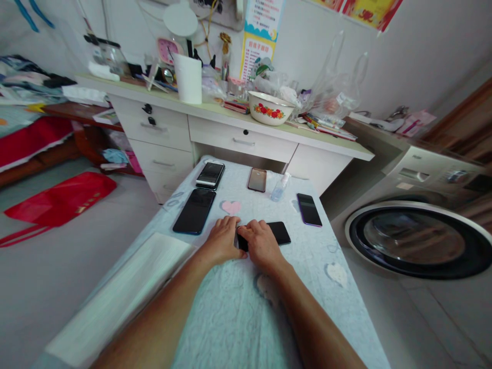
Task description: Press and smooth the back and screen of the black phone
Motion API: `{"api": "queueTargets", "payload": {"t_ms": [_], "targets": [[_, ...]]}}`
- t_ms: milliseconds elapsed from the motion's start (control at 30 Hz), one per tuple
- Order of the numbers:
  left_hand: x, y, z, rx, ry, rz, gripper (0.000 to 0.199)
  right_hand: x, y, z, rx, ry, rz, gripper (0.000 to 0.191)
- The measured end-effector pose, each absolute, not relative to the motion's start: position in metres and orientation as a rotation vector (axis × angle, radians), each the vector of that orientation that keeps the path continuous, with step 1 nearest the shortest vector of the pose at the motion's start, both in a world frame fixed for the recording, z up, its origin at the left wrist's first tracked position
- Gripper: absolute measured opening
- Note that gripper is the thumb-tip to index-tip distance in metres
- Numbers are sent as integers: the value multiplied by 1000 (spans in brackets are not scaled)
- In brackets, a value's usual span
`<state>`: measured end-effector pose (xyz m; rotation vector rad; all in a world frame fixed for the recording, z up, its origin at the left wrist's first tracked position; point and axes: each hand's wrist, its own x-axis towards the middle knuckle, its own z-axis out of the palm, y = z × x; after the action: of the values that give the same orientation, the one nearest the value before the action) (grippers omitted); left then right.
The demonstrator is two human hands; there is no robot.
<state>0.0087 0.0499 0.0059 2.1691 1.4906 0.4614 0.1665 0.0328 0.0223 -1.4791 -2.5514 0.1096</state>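
Observation:
A black smartphone [281, 233] lies crosswise on the cloth-covered table, partly hidden under my hands. My left hand [223, 239] grips its left end, thumb on the near side and fingers at the far side. Across the phone's left half is my right hand [262, 243], its fingers curled and pressed on it close to the left hand. The fingertips' exact contact is partly hidden. To the left lies a larger dark phone [194, 211], with a stack of phones [210, 175] behind it. A purple-edged phone [309, 209] rests near the right edge.
A phone case [257, 180] and a clear spray bottle [280, 187] stand toward the table's far end. A long pale roll or folded sheet [123, 297] lies along the left edge. Beyond are a white desk [154, 148] and, at right, a washing machine [418, 169].

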Motion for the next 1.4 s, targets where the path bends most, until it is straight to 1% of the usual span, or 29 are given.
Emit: {"api": "queueTargets", "payload": {"t_ms": [133,300,600,867,967,1133,1400], "targets": [[8,50,7,2164,1481,445,76,173,27,25,-1373,-2533,204,26],[8,50,6,2172,1479,456,72,178,20,23,-1303,-2541,292,24],[10,49,10,2145,1478,457,71,168,26,24,-1385,-2532,175,27],[10,50,5,2138,1493,487,91,162,32,21,-1564,-2513,60,26],[10,50,4,2135,1496,486,95,166,33,20,-1622,-2481,42,27],[11,49,7,2118,1499,484,95,170,34,19,-1736,-2430,13,29],[11,49,7,2125,1493,485,93,162,32,19,-1577,-2515,52,28]]}}
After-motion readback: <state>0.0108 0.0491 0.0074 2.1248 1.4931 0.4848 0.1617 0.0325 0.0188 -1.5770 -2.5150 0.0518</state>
